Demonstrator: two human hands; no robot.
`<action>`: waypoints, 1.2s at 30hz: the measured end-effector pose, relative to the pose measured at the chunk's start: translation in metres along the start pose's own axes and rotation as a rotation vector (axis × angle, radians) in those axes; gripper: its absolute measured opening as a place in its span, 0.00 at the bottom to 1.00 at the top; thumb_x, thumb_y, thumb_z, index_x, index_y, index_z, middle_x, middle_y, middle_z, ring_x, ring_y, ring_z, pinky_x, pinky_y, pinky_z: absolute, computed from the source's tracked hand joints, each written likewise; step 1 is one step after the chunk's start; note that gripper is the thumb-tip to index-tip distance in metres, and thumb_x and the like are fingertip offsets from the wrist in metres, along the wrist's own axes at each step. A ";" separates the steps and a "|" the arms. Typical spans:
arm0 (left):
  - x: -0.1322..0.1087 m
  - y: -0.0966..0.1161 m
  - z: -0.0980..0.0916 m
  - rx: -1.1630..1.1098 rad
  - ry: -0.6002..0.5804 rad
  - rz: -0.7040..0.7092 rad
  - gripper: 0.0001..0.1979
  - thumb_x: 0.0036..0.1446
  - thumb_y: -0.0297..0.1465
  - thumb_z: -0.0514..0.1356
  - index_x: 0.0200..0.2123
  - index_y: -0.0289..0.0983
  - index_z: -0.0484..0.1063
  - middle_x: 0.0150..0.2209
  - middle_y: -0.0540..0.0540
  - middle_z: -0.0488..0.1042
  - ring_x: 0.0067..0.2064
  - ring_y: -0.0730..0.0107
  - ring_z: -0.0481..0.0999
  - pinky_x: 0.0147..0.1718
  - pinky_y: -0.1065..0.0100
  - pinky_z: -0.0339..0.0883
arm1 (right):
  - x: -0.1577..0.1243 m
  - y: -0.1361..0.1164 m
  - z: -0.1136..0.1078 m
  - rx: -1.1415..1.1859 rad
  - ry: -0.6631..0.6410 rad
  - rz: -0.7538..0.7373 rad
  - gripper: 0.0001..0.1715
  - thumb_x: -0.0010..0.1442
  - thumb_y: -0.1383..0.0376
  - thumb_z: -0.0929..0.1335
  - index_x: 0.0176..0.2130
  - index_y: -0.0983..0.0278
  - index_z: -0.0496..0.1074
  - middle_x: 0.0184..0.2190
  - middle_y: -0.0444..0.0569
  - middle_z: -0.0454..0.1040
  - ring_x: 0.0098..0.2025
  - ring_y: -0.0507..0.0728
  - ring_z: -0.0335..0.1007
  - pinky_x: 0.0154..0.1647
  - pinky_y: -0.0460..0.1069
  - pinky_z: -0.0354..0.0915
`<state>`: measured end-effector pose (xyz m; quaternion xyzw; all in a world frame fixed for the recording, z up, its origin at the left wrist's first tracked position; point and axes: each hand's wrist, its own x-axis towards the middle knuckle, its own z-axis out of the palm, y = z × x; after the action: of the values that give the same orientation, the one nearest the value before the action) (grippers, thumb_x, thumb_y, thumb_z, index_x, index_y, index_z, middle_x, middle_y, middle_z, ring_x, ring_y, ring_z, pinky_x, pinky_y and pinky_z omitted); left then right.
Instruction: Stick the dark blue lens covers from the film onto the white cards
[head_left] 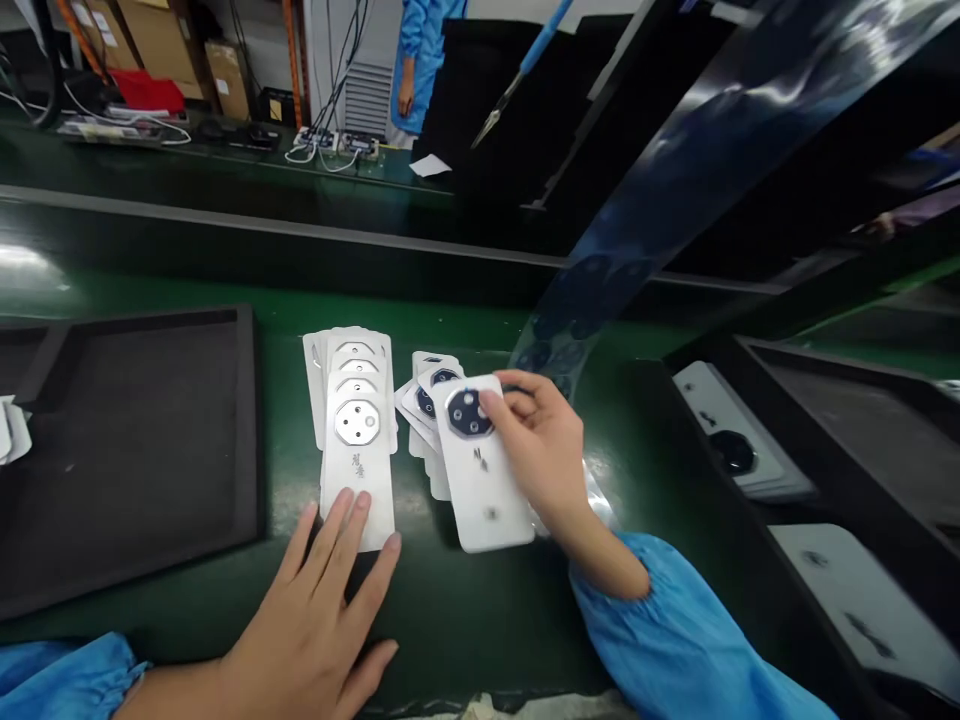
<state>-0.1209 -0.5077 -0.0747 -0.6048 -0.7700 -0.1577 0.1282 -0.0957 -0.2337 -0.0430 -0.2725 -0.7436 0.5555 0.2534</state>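
My left hand [322, 590] is spread open, its fingertips resting on the lower end of the top white phone back cover [358, 490] in a fanned stack. The covers in that stack have white camera areas with small round holes. Between thumb and fingers, my right hand [544, 445] grips another white phone back cover [487, 490] by its upper right edge. A dark camera area marks its top, where my thumb lies. Partly behind it, a loose pile of covers [431, 435] with dark camera areas lies on the green bench [427, 610].
A black tray [150, 430] lies at the left. Further covers [862, 590] sit in black trays at the right. A clear film strip [637, 200] with round dark stickers hangs down to the bench. Behind the bench are cables [330, 120], boxes and a person in blue [424, 60].
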 end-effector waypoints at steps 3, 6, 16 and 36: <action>-0.003 0.001 0.003 -0.042 0.035 0.037 0.25 0.68 0.44 0.59 0.61 0.35 0.72 0.61 0.36 0.72 0.63 0.46 0.70 0.69 0.42 0.46 | 0.031 0.017 -0.004 -0.181 0.047 -0.211 0.24 0.65 0.55 0.70 0.57 0.64 0.70 0.50 0.57 0.81 0.51 0.62 0.79 0.53 0.58 0.74; -0.004 0.004 0.004 -0.162 0.145 0.171 0.13 0.69 0.29 0.57 0.52 0.33 0.76 0.47 0.43 0.80 0.49 0.60 0.78 0.66 0.52 0.58 | 0.042 0.013 -0.020 -0.410 0.035 -0.501 0.19 0.66 0.60 0.69 0.55 0.63 0.75 0.63 0.57 0.72 0.64 0.64 0.70 0.64 0.62 0.68; 0.005 -0.018 0.005 -0.029 0.035 0.399 0.27 0.69 0.39 0.56 0.65 0.30 0.67 0.68 0.30 0.63 0.69 0.42 0.62 0.71 0.50 0.43 | -0.064 -0.015 -0.178 -0.755 -0.186 -0.501 0.16 0.68 0.65 0.70 0.55 0.56 0.78 0.49 0.45 0.83 0.51 0.59 0.81 0.56 0.53 0.77; -0.002 -0.024 0.022 -0.030 0.120 0.401 0.25 0.68 0.35 0.54 0.65 0.32 0.66 0.69 0.32 0.62 0.72 0.43 0.57 0.71 0.50 0.44 | -0.064 0.074 -0.200 -0.845 -0.368 -0.475 0.22 0.71 0.58 0.67 0.62 0.59 0.72 0.60 0.54 0.75 0.65 0.64 0.68 0.66 0.62 0.66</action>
<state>-0.1442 -0.5056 -0.0974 -0.7375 -0.6226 -0.1760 0.1937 0.0957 -0.1232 -0.0686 -0.0726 -0.9766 0.1728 0.1052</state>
